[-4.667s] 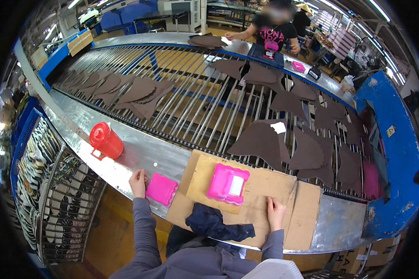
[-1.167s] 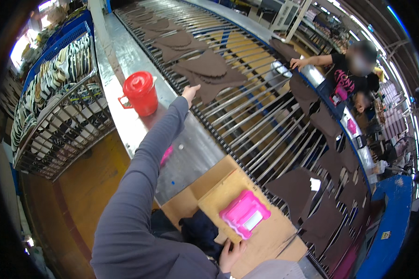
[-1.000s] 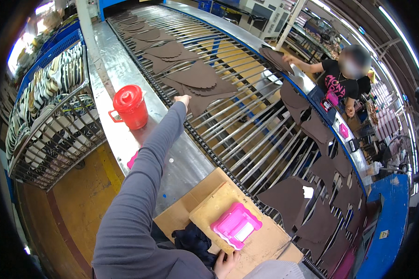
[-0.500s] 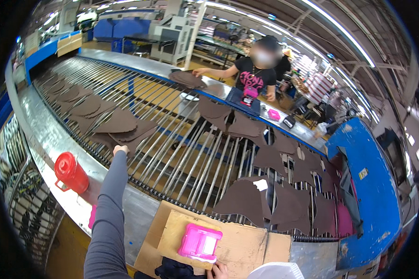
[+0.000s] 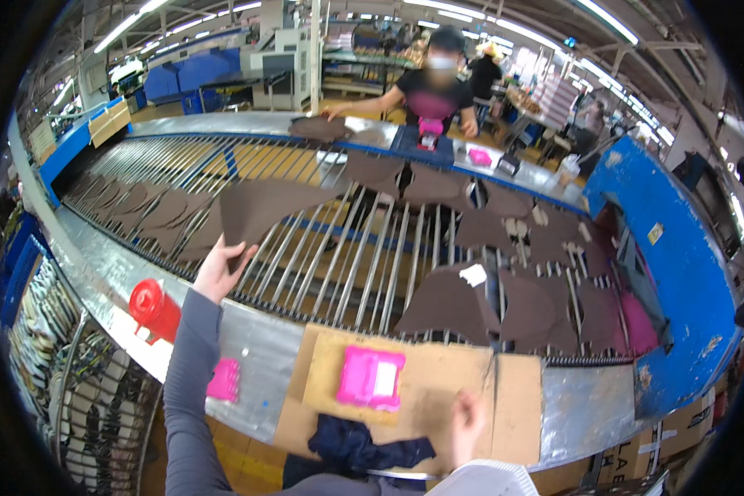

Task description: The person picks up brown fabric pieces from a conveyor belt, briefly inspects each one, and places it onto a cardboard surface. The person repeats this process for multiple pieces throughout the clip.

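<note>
My left hand point(image 5: 223, 269) pinches the near edge of a dark brown cut sheet piece point(image 5: 274, 208), which is lifted and spreads out over the roller conveyor point(image 5: 362, 269). More brown pieces point(image 5: 161, 207) lie in overlapping stacks just beyond it. My right hand point(image 5: 468, 420) hovers over a cardboard sheet point(image 5: 438, 380) at the near edge, its fingers blurred. Close to that hand are a pink plastic case point(image 5: 372, 378) with a white label and a crumpled dark navy cloth point(image 5: 357, 445).
A red lidded jug point(image 5: 153, 310) and another pink piece point(image 5: 223, 380) sit on the metal ledge at left. Brown pieces point(image 5: 446, 302) cover the conveyor's right side, before a blue machine housing point(image 5: 678, 273). Across the conveyor, a co-worker point(image 5: 430, 95) touches a brown stack point(image 5: 320, 129).
My left hand has raised a brown piece off its stack. My right hand has come up from beside the pink case and moved right. The whole view has shifted.
</note>
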### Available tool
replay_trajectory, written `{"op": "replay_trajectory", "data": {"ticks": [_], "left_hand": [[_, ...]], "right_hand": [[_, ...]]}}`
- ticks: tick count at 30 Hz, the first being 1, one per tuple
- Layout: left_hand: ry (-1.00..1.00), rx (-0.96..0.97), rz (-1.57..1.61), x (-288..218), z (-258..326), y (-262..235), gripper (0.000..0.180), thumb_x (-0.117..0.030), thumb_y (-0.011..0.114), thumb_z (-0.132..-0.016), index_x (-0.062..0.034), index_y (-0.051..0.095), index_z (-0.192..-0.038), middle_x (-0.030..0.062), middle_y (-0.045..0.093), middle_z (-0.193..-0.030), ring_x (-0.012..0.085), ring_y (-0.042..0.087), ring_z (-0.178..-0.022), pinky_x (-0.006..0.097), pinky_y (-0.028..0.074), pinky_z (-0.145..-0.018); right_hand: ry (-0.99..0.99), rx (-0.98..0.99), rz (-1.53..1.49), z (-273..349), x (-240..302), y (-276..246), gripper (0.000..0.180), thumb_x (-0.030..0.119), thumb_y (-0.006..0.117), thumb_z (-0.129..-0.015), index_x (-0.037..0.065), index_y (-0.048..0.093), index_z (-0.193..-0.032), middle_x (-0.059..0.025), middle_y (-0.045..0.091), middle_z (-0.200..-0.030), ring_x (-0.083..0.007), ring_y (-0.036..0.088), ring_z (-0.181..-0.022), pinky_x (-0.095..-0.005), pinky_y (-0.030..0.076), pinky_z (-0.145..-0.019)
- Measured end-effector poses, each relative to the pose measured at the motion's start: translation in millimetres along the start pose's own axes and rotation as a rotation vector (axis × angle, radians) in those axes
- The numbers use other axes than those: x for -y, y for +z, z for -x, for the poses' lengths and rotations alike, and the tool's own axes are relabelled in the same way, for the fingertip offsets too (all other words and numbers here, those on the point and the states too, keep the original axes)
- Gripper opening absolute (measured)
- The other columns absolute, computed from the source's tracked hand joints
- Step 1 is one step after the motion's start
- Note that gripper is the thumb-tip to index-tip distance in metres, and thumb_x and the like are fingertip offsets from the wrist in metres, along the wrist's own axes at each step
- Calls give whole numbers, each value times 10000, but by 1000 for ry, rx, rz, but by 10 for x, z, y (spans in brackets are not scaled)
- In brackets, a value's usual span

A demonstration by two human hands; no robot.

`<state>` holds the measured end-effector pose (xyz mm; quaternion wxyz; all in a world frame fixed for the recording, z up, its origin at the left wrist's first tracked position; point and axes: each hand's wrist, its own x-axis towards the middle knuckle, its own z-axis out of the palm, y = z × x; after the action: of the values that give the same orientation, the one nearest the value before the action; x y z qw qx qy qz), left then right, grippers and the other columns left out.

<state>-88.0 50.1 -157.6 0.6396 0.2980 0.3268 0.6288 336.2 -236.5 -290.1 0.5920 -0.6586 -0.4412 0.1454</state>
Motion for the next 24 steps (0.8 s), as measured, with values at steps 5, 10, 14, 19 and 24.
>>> {"op": "replay_trajectory", "data": {"ticks": [5,10,14,19,24], "left_hand": [[122,286,-297,-40,774,963,675,0,583,-876,-112,280,-1469,114,522,-1274,214,637,-942,320,567,-669],[138,484,-379,251,1096,1225,644,-28,583,-899,-84,276,-1462,115,592,-1123,219,656,-741,326,559,-611],[163,526,-461,331,1270,1059,506,-51,584,-923,-14,385,-1387,88,626,-1093,176,646,-862,299,547,-704],[402,415,-910,248,1319,624,244,-70,649,-908,57,632,-1115,36,678,-985,71,588,-883,245,497,-795],[396,335,-1068,68,1427,279,192,-74,698,-867,51,684,-1012,28,692,-848,51,589,-774,233,500,-699]], "right_hand": [[-516,250,4,-1170,1127,-81,210,15,640,-812,37,664,-1020,-154,578,-1235,-290,556,-1167,-388,449,-972],[-533,487,-210,-1644,1712,128,380,29,631,-844,37,607,-1224,-125,485,-1353,-212,521,-1174,-327,418,-976],[-431,664,-210,-1602,1593,160,319,-58,602,-871,-28,609,-1188,-44,588,-1154,-96,559,-991,-216,442,-842],[-607,723,-78,-1366,1512,352,468,-73,634,-814,63,602,-1261,-55,606,-1064,-113,552,-854,-233,477,-734],[-738,756,-85,-1163,1319,671,528,-91,659,-772,86,595,-1265,-100,627,-1047,-201,595,-814,-289,523,-724]]}}
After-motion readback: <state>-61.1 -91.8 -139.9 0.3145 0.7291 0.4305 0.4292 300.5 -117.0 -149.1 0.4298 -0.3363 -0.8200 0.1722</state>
